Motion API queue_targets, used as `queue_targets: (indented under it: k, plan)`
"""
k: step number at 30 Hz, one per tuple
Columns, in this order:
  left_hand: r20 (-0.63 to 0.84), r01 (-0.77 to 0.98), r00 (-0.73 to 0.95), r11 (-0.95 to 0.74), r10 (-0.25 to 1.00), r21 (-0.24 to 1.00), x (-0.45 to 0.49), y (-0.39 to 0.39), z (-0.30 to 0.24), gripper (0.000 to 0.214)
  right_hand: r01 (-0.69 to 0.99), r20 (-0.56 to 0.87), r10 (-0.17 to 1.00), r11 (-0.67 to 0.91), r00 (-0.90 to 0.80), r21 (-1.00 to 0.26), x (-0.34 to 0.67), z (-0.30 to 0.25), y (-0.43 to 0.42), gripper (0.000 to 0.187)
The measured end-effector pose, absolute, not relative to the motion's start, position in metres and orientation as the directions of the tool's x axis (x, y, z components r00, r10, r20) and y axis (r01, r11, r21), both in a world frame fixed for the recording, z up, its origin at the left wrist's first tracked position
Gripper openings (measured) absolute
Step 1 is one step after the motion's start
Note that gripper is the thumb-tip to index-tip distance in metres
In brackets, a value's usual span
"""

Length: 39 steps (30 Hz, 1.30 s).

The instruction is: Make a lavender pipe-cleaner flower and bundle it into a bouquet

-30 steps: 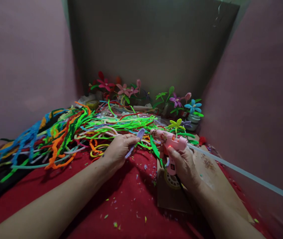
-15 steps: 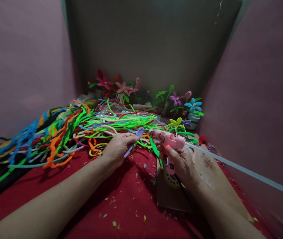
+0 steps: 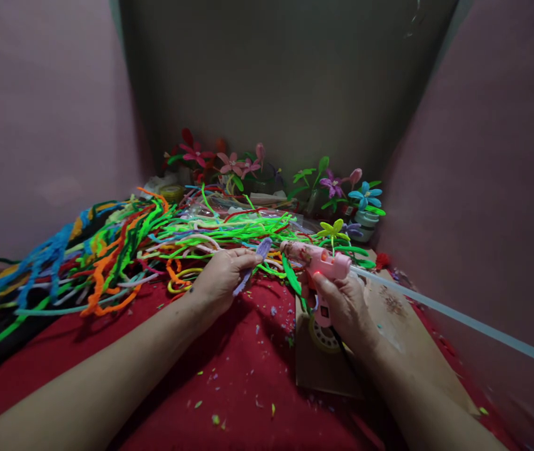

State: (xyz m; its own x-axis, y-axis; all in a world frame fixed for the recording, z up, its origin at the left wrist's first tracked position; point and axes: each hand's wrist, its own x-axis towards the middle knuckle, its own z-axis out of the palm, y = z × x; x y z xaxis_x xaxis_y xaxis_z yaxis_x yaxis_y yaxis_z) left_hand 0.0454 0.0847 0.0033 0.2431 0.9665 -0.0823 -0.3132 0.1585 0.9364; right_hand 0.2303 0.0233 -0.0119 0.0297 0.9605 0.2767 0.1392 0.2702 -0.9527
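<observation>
My left hand [image 3: 222, 275] is closed on a lilac pipe-cleaner piece [image 3: 253, 263], whose looped tip points up and right. My right hand [image 3: 344, 304] grips a pink glue gun [image 3: 320, 266] by its handle. A red light glows on the gun, and a long clear glue stick [image 3: 459, 321] trails from its back toward the right. The gun's nozzle points left and sits a short way from the lilac tip. Both hands hover over a red cloth [image 3: 229, 376].
A big heap of coloured pipe cleaners [image 3: 121, 250] spreads across the left and middle. Finished pipe-cleaner flowers [image 3: 233, 166] and small pots [image 3: 365, 222] line the back wall. A brown cardboard sheet [image 3: 389, 332] lies under my right hand. Small trimmings litter the cloth.
Both hands keep their hold and have drifted slightly upward in the picture. The gap between the nozzle and the lilac piece is about the same.
</observation>
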Motion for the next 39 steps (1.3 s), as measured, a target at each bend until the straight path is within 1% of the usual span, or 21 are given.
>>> queue_targets:
  k: [4, 14, 23, 33, 39]
  plan:
    - [-0.067, -0.312, 0.237, 0.142, 0.969, 0.939, 0.0455, 0.0865, 0.0009, 0.010, 0.141, 0.279, 0.960, 0.273, 0.029, -0.952, 0.2308, -0.0133, 0.0224, 0.029]
    - [-0.079, -0.287, 0.239, 0.148, 0.968, 0.947, 0.0447, 0.0866, 0.0004, 0.013, 0.158, 0.287, 0.957, 0.277, 0.044, -0.948, 0.2309, -0.0151, 0.0241, 0.034]
    - [-0.070, -0.291, 0.235, 0.139, 0.970, 0.947, 0.0442, 0.0881, 0.0005, 0.011, 0.166, 0.271, 0.962, 0.263, 0.025, -0.950, 0.2322, -0.0174, 0.0241, 0.030]
    - [-0.078, -0.301, 0.238, 0.150, 0.968, 0.942, 0.0458, 0.0857, 0.0022, 0.012, 0.127, 0.270, 0.961, 0.262, 0.052, -0.957, 0.2321, -0.0204, 0.0261, 0.030]
    - [-0.084, -0.291, 0.254, 0.158, 0.964, 0.944, 0.0445, 0.0855, 0.0025, 0.013, 0.140, 0.257, 0.965, 0.249, 0.044, -0.958, 0.2320, -0.0186, 0.0252, 0.031]
